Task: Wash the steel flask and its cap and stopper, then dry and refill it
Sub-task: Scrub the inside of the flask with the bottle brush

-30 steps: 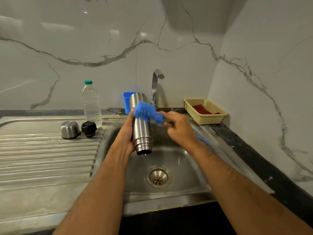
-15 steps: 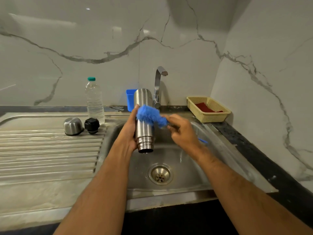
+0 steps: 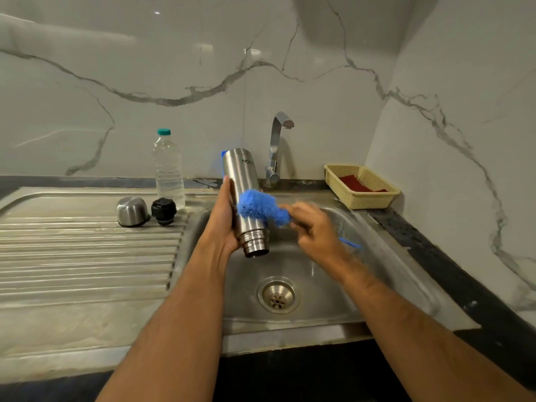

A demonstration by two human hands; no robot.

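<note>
Sliding lower down the steel flask [image 3: 246, 198], the blue brush [image 3: 259, 207] scrubs its outside over the sink [image 3: 333, 309]; left hand [image 3: 224, 219] fingers grip the flask, right hand [image 3: 313, 227] fingers grip the brush.

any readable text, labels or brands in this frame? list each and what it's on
"NO" followed by blurred letters I cannot read: dark print on the steel flask, near its upturned base, held in the left hand.
Water bottle: no label or print legible.
Nothing readable elsewhere.
</note>
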